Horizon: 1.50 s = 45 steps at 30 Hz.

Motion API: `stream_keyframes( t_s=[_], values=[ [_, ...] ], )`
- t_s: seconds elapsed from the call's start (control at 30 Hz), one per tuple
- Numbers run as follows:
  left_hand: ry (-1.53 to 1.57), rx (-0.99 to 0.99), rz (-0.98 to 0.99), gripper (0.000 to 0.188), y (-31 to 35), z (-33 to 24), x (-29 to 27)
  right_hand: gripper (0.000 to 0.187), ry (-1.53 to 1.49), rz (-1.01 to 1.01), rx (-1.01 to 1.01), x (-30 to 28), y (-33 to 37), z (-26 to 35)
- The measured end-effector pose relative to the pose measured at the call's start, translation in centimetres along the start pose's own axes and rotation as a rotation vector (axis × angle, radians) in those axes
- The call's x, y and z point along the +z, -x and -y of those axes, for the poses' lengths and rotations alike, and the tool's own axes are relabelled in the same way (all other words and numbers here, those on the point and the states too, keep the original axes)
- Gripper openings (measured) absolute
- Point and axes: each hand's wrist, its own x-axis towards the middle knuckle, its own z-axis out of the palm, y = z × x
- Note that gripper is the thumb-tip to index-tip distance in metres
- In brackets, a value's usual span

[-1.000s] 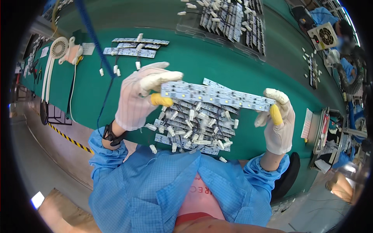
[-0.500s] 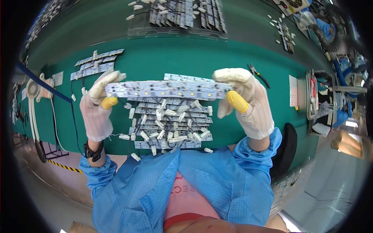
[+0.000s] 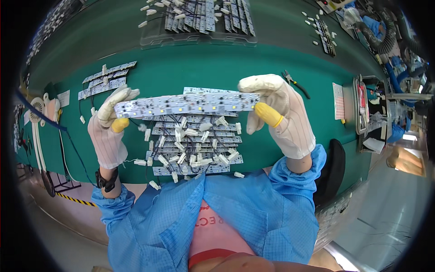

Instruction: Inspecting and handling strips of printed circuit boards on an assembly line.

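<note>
Between my hands is a long white LED circuit board (image 3: 186, 105), raised over the bench with its lit-side parts facing up. My left hand (image 3: 112, 111), in a white striped glove with a yellow thumb cover, pinches its left end. The right end is gripped by my right hand (image 3: 277, 111), gloved the same way, its thumb in front and fingers behind. Beneath lies a stack of similar LED boards (image 3: 195, 144) with thin dark wires and white connectors (image 3: 179, 133) strewn across them. The raised board hides part of that stack.
Several wired boards (image 3: 105, 80) lie at the left. A clear tray of boards (image 3: 199, 38) stands at the back. Pliers (image 3: 297, 85) rest on the green mat (image 3: 181, 63) to the right, near a metal tray (image 3: 360, 111). A white fan (image 3: 38, 106) is at far left.
The board has tilted slightly, its right end now higher than its left. Both hands still hold its ends. The whole view has shifted a little.
</note>
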Motion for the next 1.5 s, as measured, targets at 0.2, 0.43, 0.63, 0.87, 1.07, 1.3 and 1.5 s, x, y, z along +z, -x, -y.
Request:
stream_keyframes(
  t_s=[0.2, 0.43, 0.63, 0.87, 1.07, 1.3, 1.5],
  values=[
    [0.143, -0.003, 0.036, 0.059, 0.6, -1.1, 0.2, 0.067, 0.129, -0.062, 0.006, 0.3, -0.6, -0.3],
    [-0.307, 0.254, 0.04, 0.052, 0.1, -2.4, 0.2, 0.091, 0.316, -0.124, 0.01, 0.2, -1.7, -1.2],
    [-0.173, 0.288, 0.084, 0.044, 0.5, -3.1, 0.7, 0.08, 0.263, -0.103, 0.002, 0.3, -2.0, -1.9],
    [-0.406, -0.032, -0.004, 0.045, -0.4, 0.6, -0.8, 0.064, 0.092, -0.074, 0.017, 2.5, 0.0, 0.2],
    [0.282, -0.051, 0.064, 0.05, 0.3, -1.7, 0.2, 0.059, 0.291, -0.032, 0.006, 0.1, -1.8, -1.1],
    [-0.148, 0.211, 0.08, 0.064, 0.3, -1.5, -0.1, 0.051, 0.365, -0.077, -0.069, 0.6, -1.9, -1.9],
    [0.16, 0.081, -0.04, 0.039, 0.3, -0.7, 1.0, 0.052, 0.216, -0.088, -0.066, 0.6, -1.2, -1.6]
  ],
)
